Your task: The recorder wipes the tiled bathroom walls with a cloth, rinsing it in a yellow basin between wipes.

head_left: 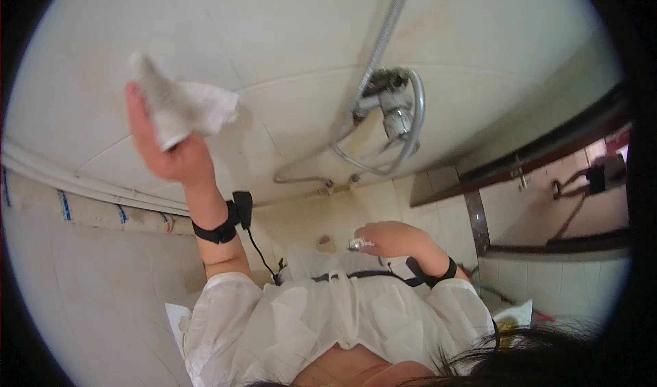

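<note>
Raised at the upper left, my left hand [168, 156] grips a whitish cloth [168, 106] close to the pale tiled wall [287, 38]. One flap of the cloth hangs off to the right, and its outline is slightly blurred. My right hand [397, 238] is bent in front of my waist with the fingers curled. At its fingertips shows a small white and silvery thing [357, 244], too small to name. A chrome shower mixer [397, 117] is fixed to the wall between and beyond my hands, apart from both.
A metal hose [390, 34] rises from the mixer and loops beside it. Thin pipework [301, 179] runs low on the wall. White pipes [102, 194] line the left side. A dark-framed doorway [479, 223] opens at right, with a person's legs [575, 180] beyond. A black cable [260, 250] hangs from my left wrist strap.
</note>
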Action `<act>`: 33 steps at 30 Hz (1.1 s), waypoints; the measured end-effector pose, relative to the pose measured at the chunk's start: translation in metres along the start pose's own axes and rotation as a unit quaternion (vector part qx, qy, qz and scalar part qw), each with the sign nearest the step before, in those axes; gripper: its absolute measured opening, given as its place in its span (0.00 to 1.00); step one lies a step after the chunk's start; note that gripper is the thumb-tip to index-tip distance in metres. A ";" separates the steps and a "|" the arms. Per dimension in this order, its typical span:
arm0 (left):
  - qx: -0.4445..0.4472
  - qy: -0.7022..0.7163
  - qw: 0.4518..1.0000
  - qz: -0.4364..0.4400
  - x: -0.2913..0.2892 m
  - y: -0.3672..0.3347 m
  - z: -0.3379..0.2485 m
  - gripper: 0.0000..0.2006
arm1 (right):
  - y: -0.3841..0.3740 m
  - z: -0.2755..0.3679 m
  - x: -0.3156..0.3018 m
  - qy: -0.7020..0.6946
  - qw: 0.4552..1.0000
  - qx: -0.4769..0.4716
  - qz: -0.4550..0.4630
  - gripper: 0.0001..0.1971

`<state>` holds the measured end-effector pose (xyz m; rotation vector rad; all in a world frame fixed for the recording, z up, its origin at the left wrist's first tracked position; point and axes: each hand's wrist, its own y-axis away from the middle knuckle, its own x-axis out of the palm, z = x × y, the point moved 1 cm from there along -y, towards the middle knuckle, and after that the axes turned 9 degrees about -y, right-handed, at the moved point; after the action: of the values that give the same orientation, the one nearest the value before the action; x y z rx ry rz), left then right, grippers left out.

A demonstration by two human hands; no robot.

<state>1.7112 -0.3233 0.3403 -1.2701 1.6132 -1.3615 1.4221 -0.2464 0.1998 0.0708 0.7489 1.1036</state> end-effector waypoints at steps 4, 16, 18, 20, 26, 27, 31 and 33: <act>0.149 -0.088 0.968 0.181 0.039 0.050 0.006 0.30 | 0.018 -0.015 0.023 0.014 0.999 0.046 0.008 0.16; 0.100 -0.042 0.916 0.385 0.000 0.151 0.016 0.28 | 0.058 -0.031 0.084 -0.056 0.993 0.052 -0.092 0.15; 0.014 -0.011 0.920 0.391 -0.019 0.154 0.010 0.26 | 0.068 -0.029 0.091 -0.071 0.991 0.069 -0.088 0.15; -0.074 0.017 0.918 0.390 -0.043 0.159 0.004 0.24 | 0.080 -0.031 0.104 -0.071 0.988 0.078 -0.109 0.15; -0.692 0.235 0.573 0.372 -0.112 0.185 -0.044 0.15 | 0.111 -0.027 0.123 -0.136 0.977 0.067 -0.150 0.15; -0.681 0.249 0.559 0.403 -0.117 0.181 -0.063 0.16 | 0.115 -0.025 0.122 -0.134 0.979 0.058 -0.142 0.15; -0.692 0.286 0.507 0.427 -0.121 0.168 -0.115 0.17 | 0.133 -0.018 0.120 -0.152 0.968 0.069 -0.188 0.16; -0.688 0.333 0.475 0.437 -0.122 0.159 -0.134 0.18 | 0.139 -0.018 0.121 -0.144 0.966 0.057 -0.207 0.16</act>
<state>1.5852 -0.1671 0.2065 -0.0583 3.4049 0.5616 1.3323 -0.0860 0.1810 0.1610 0.5326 0.6327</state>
